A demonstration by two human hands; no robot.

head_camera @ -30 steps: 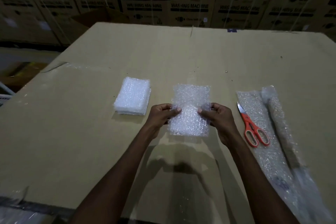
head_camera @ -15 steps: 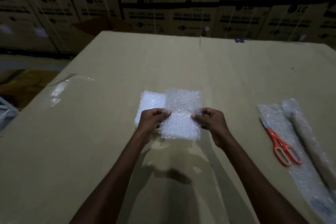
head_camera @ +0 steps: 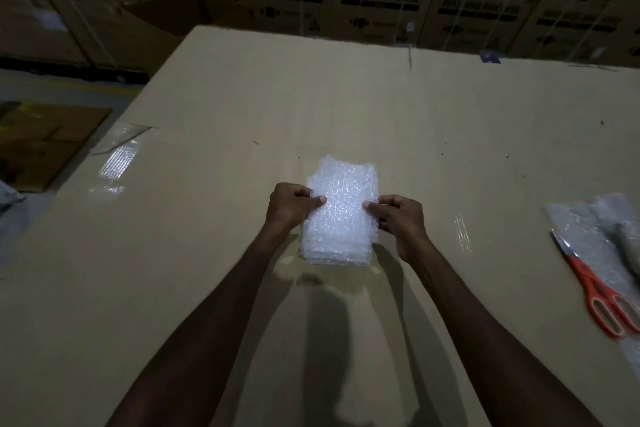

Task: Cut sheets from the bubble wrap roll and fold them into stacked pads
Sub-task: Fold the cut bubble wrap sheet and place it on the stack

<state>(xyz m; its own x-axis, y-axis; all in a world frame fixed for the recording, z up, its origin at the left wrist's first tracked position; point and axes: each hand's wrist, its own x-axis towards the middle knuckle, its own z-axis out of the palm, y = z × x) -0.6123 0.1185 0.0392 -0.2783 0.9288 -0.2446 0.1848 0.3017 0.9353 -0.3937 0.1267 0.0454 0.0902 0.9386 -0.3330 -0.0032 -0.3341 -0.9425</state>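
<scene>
Folded pad pinched at its edges by both hands, boxes behind reading "WASHING MACHINE".

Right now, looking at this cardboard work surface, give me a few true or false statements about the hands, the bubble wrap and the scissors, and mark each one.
1. Both hands hold the folded clear bubble wrap pad, the left hand at its left edge and the right hand at its right edge. True.
2. The orange-handled scissors are in the right hand. False: they lie on the flat bubble wrap sheet at the right, untouched.
3. The held pad sits over a stack of folded bubble wrap pads. True.
4. The scissors lie left of the stack. False: they lie to its right.
5. The work surface is a bare metal bench. False: it is tan cardboard.
</scene>
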